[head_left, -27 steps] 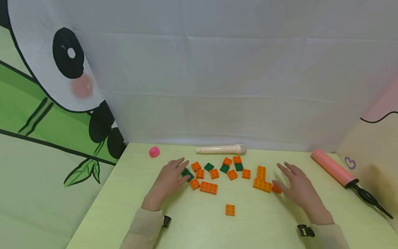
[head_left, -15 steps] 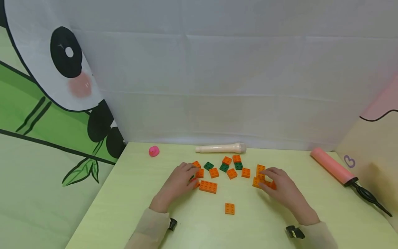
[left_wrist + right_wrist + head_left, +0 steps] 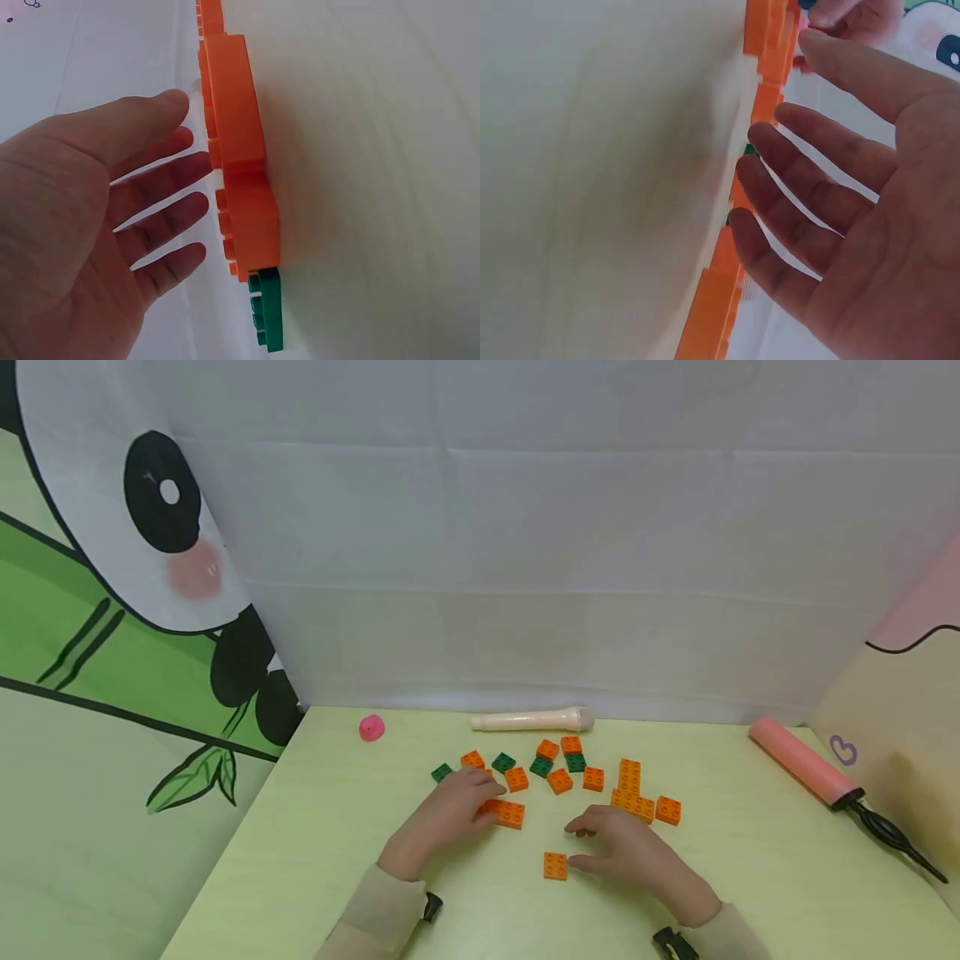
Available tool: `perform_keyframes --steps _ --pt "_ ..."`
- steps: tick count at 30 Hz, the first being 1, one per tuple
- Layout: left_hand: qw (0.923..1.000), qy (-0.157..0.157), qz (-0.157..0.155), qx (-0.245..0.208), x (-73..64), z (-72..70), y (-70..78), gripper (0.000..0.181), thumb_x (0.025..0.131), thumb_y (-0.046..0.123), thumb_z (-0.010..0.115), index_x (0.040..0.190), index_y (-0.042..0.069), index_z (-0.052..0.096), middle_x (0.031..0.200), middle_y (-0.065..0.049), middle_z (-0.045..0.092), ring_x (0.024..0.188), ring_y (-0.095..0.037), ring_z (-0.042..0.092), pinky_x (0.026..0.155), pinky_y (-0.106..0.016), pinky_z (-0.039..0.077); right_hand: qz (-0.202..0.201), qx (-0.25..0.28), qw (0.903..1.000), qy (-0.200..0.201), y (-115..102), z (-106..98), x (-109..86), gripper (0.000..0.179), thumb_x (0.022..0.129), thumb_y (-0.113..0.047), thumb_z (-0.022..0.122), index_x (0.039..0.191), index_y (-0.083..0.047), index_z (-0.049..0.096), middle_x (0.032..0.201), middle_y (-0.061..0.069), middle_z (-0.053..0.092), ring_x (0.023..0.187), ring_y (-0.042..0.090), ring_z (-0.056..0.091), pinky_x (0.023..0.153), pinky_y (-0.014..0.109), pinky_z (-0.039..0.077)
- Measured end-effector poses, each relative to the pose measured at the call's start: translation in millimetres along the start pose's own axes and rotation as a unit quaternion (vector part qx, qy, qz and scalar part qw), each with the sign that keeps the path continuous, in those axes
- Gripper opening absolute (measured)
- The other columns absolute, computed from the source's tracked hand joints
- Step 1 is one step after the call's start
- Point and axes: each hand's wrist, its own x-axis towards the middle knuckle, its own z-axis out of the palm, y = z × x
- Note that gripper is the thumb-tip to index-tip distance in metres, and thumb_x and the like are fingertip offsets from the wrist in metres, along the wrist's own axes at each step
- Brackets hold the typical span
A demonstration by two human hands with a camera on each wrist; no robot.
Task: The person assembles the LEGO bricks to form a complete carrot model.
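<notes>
Left hand (image 3: 448, 814) over the nine-o'clock end of a long orange brick (image 3: 512, 815), fingers spread, right hand (image 3: 630, 853) over the pale surface (image 3: 495, 922), fingers wide apart, square orange brick (image 3: 555, 866) just beside at its nine o'clock, microphone (image 3: 528, 721) toward twelve.

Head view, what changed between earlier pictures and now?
The right hand has moved left and nearer the wearer, from the rightmost orange bricks to beside the front orange brick. The left hand shifted right, partly covering the long orange brick. The front orange brick and microphone stayed put.
</notes>
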Motion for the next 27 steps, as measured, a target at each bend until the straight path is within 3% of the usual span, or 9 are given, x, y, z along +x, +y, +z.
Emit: perform_keyframes --steps 6,18,27 --pt "0.9995 -0.021 -0.007 0.021 6.3 2.1 5.7 0.033 0.096 0.027 0.078 0.125 0.012 0.075 0.116 0.000 0.071 0.108 -0.021 0.060 0.100 -0.037 0.049 0.009 -0.015 0.9998 -0.013 -12.5 12.0 6.2 0.041 0.080 -0.043 0.090 0.110 -0.018 0.078 0.098 -0.015 0.066 0.090 0.007 0.059 0.085 0.036 0.054" --pt "0.9985 -0.039 -0.014 0.036 7.8 7.5 5.3 0.028 0.093 0.021 0.080 0.119 0.014 0.076 0.111 0.003 0.071 0.103 -0.019 0.057 0.097 -0.037 0.048 -0.010 -0.007 0.9999 -0.008 -12.8 17.8 9.3 0.022 0.083 -0.034 0.089 0.098 -0.023 0.075 0.093 -0.018 0.063 0.085 0.006 0.057 0.082 0.033 0.053" --pt "0.9980 -0.044 -0.026 0.039 12.0 9.3 6.6 0.026 0.093 0.023 0.081 0.118 0.015 0.076 0.112 0.003 0.072 0.102 -0.019 0.056 0.100 -0.038 0.046 0.019 -0.022 0.9996 0.002 -17.9 17.8 22.4 0.023 0.084 -0.030 0.089 0.099 -0.019 0.076 0.092 -0.013 0.064 0.082 0.007 0.055 0.079 0.034 0.053"
